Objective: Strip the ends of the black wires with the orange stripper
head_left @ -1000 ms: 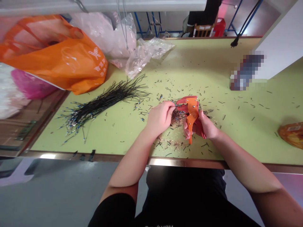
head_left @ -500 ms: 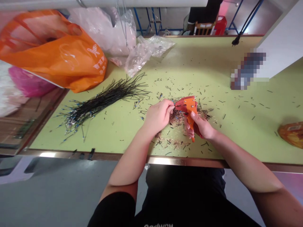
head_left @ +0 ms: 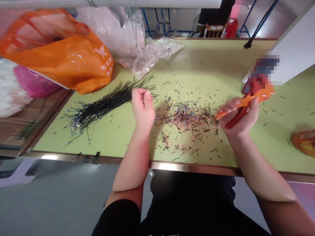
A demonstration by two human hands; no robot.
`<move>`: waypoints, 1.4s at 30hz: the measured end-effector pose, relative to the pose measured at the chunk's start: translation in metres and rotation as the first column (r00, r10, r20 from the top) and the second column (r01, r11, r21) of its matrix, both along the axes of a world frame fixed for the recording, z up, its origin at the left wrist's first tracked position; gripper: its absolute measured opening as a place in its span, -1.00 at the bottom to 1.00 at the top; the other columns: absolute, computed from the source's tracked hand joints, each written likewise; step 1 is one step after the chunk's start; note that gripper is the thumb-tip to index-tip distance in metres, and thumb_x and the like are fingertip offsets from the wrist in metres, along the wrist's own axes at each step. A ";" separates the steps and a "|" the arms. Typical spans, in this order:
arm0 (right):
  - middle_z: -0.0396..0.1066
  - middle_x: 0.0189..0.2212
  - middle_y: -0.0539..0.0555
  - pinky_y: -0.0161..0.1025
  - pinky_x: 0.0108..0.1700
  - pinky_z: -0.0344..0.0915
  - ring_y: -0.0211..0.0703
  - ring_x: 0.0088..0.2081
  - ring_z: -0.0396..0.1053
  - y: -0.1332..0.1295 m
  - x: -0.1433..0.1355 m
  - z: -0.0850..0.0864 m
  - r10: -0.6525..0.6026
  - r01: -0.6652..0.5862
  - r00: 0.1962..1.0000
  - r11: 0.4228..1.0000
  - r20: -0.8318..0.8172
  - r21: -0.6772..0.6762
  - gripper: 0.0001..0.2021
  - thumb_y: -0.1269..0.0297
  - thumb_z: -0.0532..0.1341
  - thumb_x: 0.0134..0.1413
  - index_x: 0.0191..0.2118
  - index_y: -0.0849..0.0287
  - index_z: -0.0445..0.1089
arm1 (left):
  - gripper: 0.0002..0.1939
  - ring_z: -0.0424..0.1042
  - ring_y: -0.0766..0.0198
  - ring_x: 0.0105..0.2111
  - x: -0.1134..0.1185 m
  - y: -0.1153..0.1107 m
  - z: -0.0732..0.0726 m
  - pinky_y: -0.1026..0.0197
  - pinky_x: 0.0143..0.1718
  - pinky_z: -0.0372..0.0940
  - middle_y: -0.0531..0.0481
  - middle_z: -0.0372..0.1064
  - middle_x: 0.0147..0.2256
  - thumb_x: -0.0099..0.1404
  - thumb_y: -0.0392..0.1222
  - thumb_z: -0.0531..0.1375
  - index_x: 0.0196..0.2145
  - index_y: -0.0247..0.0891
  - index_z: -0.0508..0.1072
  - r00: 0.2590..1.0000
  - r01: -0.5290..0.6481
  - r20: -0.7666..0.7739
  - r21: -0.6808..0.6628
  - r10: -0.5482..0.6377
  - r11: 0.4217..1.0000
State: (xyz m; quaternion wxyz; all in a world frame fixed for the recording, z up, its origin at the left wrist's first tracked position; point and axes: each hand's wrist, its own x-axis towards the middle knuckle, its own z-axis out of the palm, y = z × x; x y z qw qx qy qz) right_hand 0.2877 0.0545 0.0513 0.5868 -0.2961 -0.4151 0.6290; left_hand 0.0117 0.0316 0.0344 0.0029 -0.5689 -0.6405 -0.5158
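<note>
Orange and red wire strippers (head_left: 265, 93) are gripped in my right hand (head_left: 243, 123), raised at the right with the jaws pointing away to the far right. My left hand (head_left: 143, 106) is closed, its fingers curled in. Whatever it may hold is hidden. Just behind and left of it lies a long bundle of black wires (head_left: 105, 104), with blue and silvery tips at the near left end. Between my two hands a heap of wire scraps (head_left: 184, 116) covers the table, with black insulation bits, copper strands and a few blue pieces.
An orange bag (head_left: 81, 62) and clear plastic bags (head_left: 155, 54) stand at the back left of the green table (head_left: 209, 72). At the right edge lies an amber container (head_left: 304, 141). A black plug (head_left: 248, 44) hangs near a white panel (head_left: 295, 46). Beyond sits another person (head_left: 214, 13).
My hands have moved apart: the left went left toward the wire bundle, the right carried the strippers right and tilted them. The stripper jaws have come away from my left fingers.
</note>
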 end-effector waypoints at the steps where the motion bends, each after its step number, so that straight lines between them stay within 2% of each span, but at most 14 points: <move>1: 0.13 -0.56 -0.06 -0.13 -0.35 0.43 -0.15 -0.51 0.26 0.009 0.007 0.005 -0.088 0.087 0.995 0.996 -0.056 -0.012 -0.53 -0.28 0.13 0.32 -0.41 0.00 0.29 | -0.62 0.31 0.34 -0.46 -0.005 0.003 -0.002 0.15 -0.44 0.20 0.12 0.26 -0.45 0.66 0.19 -0.09 -0.14 -0.11 0.29 0.997 -0.050 0.054 0.064 0.046 0.997; 3: 0.21 -0.52 -0.03 -0.11 -0.28 0.47 -0.14 -0.45 0.32 0.022 0.016 0.009 -0.163 0.161 0.982 0.987 -0.096 -0.021 -0.58 -0.22 0.19 0.29 -0.39 0.00 0.34 | -0.59 0.28 0.36 -0.48 -0.007 0.006 -0.004 0.18 -0.46 0.18 0.14 0.23 -0.46 0.64 0.25 -0.05 -0.16 -0.12 0.29 0.994 -0.077 0.082 0.101 0.069 0.992; 5: 0.30 -0.46 -0.02 -0.10 -0.20 0.51 -0.14 -0.39 0.40 0.024 0.015 0.004 -0.126 0.125 0.988 0.992 -0.094 -0.016 -0.61 -0.20 0.22 0.29 -0.35 0.02 0.38 | -0.64 0.29 0.35 -0.50 0.004 0.003 -0.004 0.17 -0.47 0.18 0.13 0.30 -0.47 0.60 0.19 0.07 -0.17 -0.15 0.37 0.999 -0.034 0.028 0.052 0.033 0.998; 8: 0.43 -0.37 0.03 -0.06 -0.15 0.53 -0.09 -0.29 0.49 0.010 0.000 -0.013 0.052 -0.052 0.998 0.999 0.017 0.009 -0.53 -0.31 0.23 0.27 -0.25 0.05 0.44 | -0.78 0.33 0.33 -0.51 0.030 -0.008 0.001 0.17 -0.44 0.21 0.08 0.45 -0.45 0.55 -0.02 0.17 -0.18 -0.19 0.50 0.993 0.054 -0.103 -0.015 -0.056 0.998; 12: 0.51 -0.29 0.14 0.00 -0.14 0.56 0.07 -0.13 0.55 -0.017 -0.021 -0.032 0.306 -0.308 0.934 0.951 0.184 -0.021 -0.46 -0.38 0.24 0.22 -0.18 0.06 0.45 | -0.82 0.47 0.27 -0.43 0.054 -0.021 0.008 0.17 -0.34 0.30 0.01 0.58 -0.39 0.53 -0.15 0.20 -0.18 -0.20 0.59 0.954 0.141 -0.267 -0.007 -0.138 0.990; 15: 0.53 -0.26 0.16 0.02 -0.10 0.56 0.13 -0.06 0.55 -0.027 -0.027 -0.038 0.380 -0.377 0.907 0.925 0.181 -0.055 -0.47 -0.39 0.23 0.23 -0.19 0.05 0.44 | -0.81 0.53 0.24 -0.39 0.061 -0.026 0.010 0.17 -0.32 0.32 -0.02 0.62 -0.35 0.54 -0.15 0.19 -0.18 -0.20 0.61 0.924 0.172 -0.345 -0.009 -0.165 0.985; 19: 0.55 -0.23 0.17 0.02 -0.07 0.58 0.13 -0.01 0.55 -0.026 -0.028 -0.044 0.378 -0.366 0.910 0.925 0.171 -0.098 -0.41 -0.46 0.19 0.20 -0.16 0.04 0.46 | -0.82 0.56 0.22 -0.37 0.067 -0.030 0.009 0.16 -0.31 0.34 -0.02 0.63 -0.36 0.55 -0.16 0.20 -0.18 -0.19 0.61 0.895 0.210 -0.404 0.008 -0.189 0.978; 24: 0.58 -0.23 0.15 0.03 -0.08 0.59 0.13 0.00 0.56 -0.025 -0.029 -0.053 0.300 -0.279 0.942 0.949 0.152 -0.147 -0.36 -0.49 0.18 0.17 -0.06 0.02 0.48 | -0.81 0.57 0.21 -0.36 0.074 -0.035 0.011 0.16 -0.35 0.31 0.00 0.62 -0.38 0.56 -0.18 0.17 -0.19 -0.16 0.58 0.863 0.254 -0.452 0.002 -0.226 0.967; 29: 0.59 -0.24 0.18 0.08 -0.15 0.61 0.20 -0.03 0.58 -0.028 -0.029 -0.056 0.268 -0.232 0.944 0.954 0.194 -0.192 -0.27 -0.54 0.14 0.14 0.06 0.00 0.48 | -0.79 0.53 0.21 -0.40 0.076 -0.037 0.012 0.16 -0.41 0.24 0.00 0.55 -0.46 0.57 -0.18 0.13 -0.19 -0.15 0.57 0.859 0.280 -0.434 -0.044 -0.271 0.959; 37: 0.57 -0.13 0.21 0.10 -0.19 0.61 0.23 -0.02 0.57 -0.031 -0.029 -0.055 0.249 -0.208 0.940 0.960 0.233 -0.186 -0.25 -0.49 0.00 0.26 0.25 -0.03 0.36 | -0.90 0.48 0.28 -0.47 0.083 -0.038 0.016 0.19 -0.44 0.22 0.07 0.53 -0.47 0.51 -0.29 0.20 -0.20 -0.17 0.50 0.837 0.371 -0.476 0.133 -0.268 0.919; 42: 0.56 -0.16 0.20 0.12 -0.21 0.61 0.27 -0.01 0.56 -0.030 -0.029 -0.054 0.241 -0.191 0.933 0.961 0.266 -0.201 -0.22 -0.53 -0.04 0.23 0.27 -0.07 0.33 | -0.90 0.49 0.29 -0.47 0.083 -0.040 0.017 0.19 -0.44 0.24 0.07 0.54 -0.46 0.53 -0.26 0.19 -0.19 -0.16 0.50 0.830 0.371 -0.484 0.109 -0.276 0.922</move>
